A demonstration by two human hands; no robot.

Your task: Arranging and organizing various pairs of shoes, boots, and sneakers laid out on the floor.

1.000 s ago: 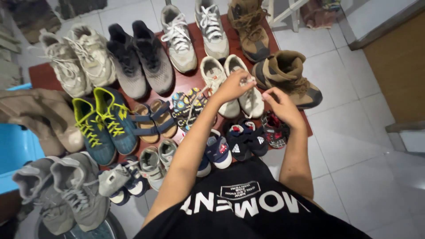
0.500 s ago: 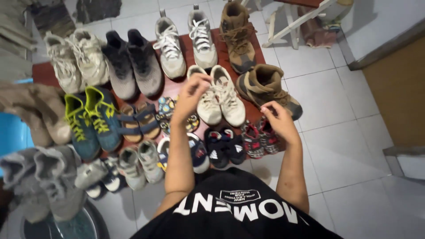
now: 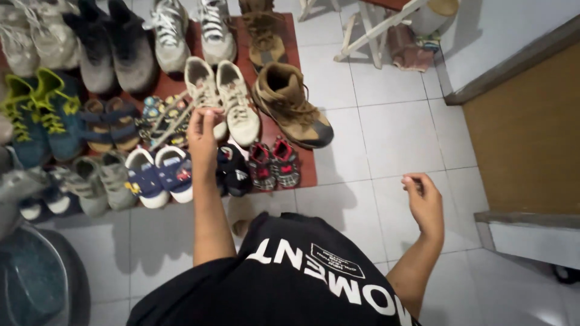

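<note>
My left hand (image 3: 203,128) reaches forward, its fingertips bunched against the toe of the left shoe of a cream sneaker pair (image 3: 237,101). Whether it grips the shoe is unclear. Just below it sit small black children's shoes (image 3: 234,172) and red-and-black ones (image 3: 275,163). My right hand (image 3: 424,202) hangs apart over the white floor tiles, fingers loosely curled, with nothing in it. A tan boot (image 3: 291,104) lies to the right of the sneakers.
Several pairs of shoes fill a red-brown mat (image 3: 308,172): navy toddler shoes (image 3: 160,178), patterned flip-flops (image 3: 162,116), blue-and-lime trainers (image 3: 36,111), grey sneakers behind. A white stool's legs (image 3: 368,30) stand at the back, a brown wooden panel (image 3: 525,139) at right, a grey basin (image 3: 30,284) at lower left.
My left hand went from the cream sneaker's laces down to its toe. My right hand drew back from the small shoes, out over the tiles to the right. The view swung right.
</note>
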